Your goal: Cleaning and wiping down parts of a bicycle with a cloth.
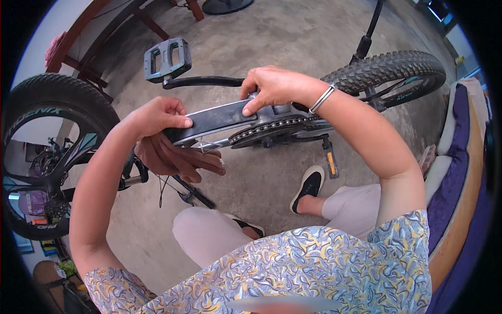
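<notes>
1. Centrally, the bar (222, 121) is slanting, black face up, between the bike's front wheel (57, 90) and rear wheel (387, 70), before the person's knees.
2. The left hand (151, 119) is pinching the bar's left end, thumb lying on the black face, forefinger curling close by; its other fingers are partly hiding, so I cannot tell their hold.
3. The right hand (274, 86) is gripping farther right, thumb pressing the face, fingers bending over the far edge, the gap just spanning the bar.
4. A brown cloth (170, 159) is hanging beneath the left hand; whether that hand is holding it, I cannot tell.
5. The chainring (269, 133) is sitting just beside the bar; a grey pedal (167, 62) is projecting beyond.
</notes>
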